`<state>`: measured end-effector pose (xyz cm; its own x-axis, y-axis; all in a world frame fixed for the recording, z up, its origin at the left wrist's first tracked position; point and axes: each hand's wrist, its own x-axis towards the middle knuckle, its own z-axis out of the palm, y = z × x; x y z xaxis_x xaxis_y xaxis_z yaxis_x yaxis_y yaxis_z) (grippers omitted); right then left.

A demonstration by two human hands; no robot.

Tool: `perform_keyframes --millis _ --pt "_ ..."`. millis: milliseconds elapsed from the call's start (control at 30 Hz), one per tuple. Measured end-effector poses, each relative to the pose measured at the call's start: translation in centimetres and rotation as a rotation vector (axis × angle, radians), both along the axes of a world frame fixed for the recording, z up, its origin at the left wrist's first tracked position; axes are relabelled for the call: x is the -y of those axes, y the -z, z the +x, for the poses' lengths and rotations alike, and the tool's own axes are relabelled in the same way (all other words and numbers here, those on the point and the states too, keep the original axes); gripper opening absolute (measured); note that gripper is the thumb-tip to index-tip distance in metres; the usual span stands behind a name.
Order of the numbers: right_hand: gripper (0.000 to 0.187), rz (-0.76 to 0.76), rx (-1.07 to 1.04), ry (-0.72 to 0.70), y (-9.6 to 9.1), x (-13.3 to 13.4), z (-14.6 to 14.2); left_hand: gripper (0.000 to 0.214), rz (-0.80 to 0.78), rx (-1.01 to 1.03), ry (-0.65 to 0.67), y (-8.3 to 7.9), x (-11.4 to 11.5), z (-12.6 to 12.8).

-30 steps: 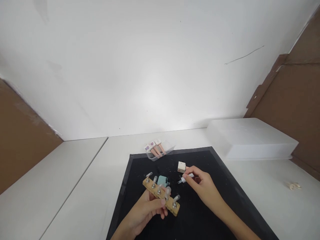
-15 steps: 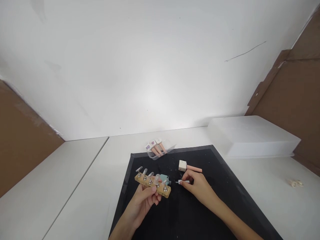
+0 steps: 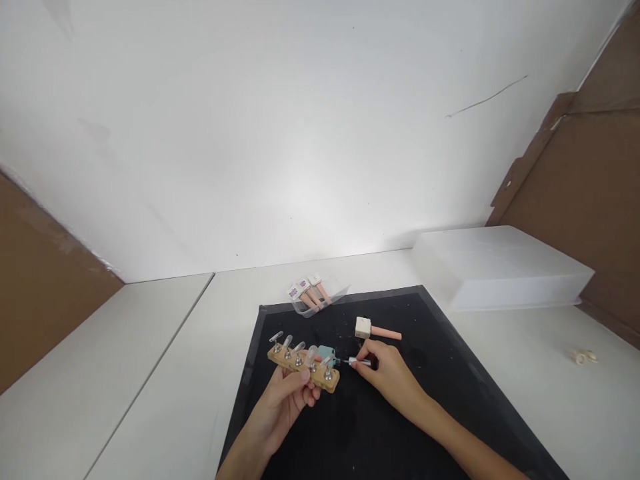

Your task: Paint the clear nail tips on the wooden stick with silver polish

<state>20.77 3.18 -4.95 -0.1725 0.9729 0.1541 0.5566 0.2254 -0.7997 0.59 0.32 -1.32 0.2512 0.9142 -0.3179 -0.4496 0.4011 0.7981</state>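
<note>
One wooden holder (image 3: 303, 366) with five nail tips, gripped by left hand (image 3: 287, 400); right hand (image 3: 385, 370) pinches one brush (image 3: 356, 362) just beside it.

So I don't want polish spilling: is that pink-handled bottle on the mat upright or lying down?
Lying down. The pink-handled bottle rests on its side on the black mat, handle pointing right.

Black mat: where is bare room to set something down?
Bare: the black mat near edge below both hands, and its right side toward the white box. Crowded: the middle, around the wooden holder, teal bottle and brush.
</note>
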Motion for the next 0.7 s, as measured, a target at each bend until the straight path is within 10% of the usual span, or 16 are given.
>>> perform_keyframes --millis 700 --pt "0.013 -0.005 0.017 -0.063 0.06 -0.16 0.32 0.031 0.012 -0.012 0.02 0.8 -0.34 0.03"
